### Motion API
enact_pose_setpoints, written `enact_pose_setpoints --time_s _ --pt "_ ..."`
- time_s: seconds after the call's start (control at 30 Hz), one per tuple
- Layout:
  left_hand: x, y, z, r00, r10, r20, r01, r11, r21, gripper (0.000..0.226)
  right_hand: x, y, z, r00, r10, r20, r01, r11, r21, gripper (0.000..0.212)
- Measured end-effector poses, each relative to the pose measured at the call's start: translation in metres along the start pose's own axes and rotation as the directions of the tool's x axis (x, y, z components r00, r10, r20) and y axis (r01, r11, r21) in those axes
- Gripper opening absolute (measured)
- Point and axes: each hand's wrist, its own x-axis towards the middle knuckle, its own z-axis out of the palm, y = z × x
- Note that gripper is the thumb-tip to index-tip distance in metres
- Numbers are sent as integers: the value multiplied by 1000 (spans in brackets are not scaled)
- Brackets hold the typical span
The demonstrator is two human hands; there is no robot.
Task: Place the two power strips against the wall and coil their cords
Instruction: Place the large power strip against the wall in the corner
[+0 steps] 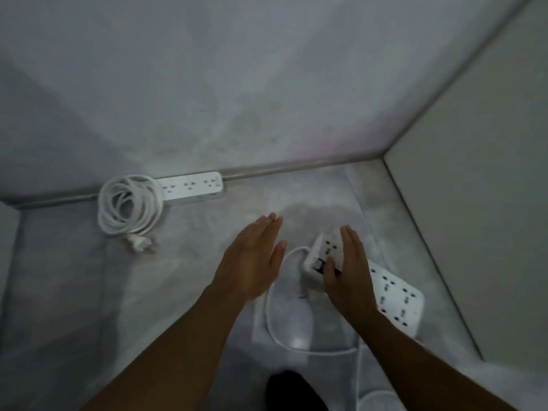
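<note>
A white power strip (192, 186) lies flat along the base of the back wall, with its cord coiled (129, 204) at its left end and the plug (139, 244) on the floor in front. A second, wider white power strip (396, 298) lies at an angle on the floor to the right, away from the wall. Its cord (271, 310) trails in a loose loop across the floor. My right hand (350, 271) lies over this strip with straight fingers and the thumb touching its top. My left hand (252, 256) hovers flat to its left, holding nothing.
The grey floor meets the back wall (267, 84) along a skirting strip. A pale panel (474, 203) closes the right side, close to the second strip. A dark shoe (293, 391) shows at the bottom edge.
</note>
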Motion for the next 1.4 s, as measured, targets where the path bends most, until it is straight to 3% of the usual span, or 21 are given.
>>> enact_pose_setpoints --time_s 0.2,0.33,0.4,0.57,0.73,1.03,1.27,1.4 --pt "2 58 56 952 -141 270 178 977 -117 54 -49 57 -24 916 350 -194 -365 930 -49 67" --pt "1 79 80 929 -232 288 271 957 -106 53 -70 78 -27 800 518 -303 -557 828 -55 74" --pt "2 85 88 917 -275 288 309 948 -81 55 -75 83 -24 771 546 -328 -586 810 -30 71" --pt "2 93 97 897 -361 254 408 898 -164 54 -68 88 -17 739 554 -383 -597 802 10 70" --pt "15 91 87 903 -418 97 427 855 -294 48 -43 80 -21 723 557 -408 -562 818 122 68" --pt "76 78 40 881 -462 -99 379 816 -437 44 71 40 -45 797 418 -435 -326 905 273 60" --pt "111 54 34 836 -533 -132 432 786 -442 46 167 24 -39 891 244 -384 -181 964 193 46" --pt "116 39 42 812 -573 -113 470 756 -455 47 199 18 -28 933 204 -296 -159 973 170 57"
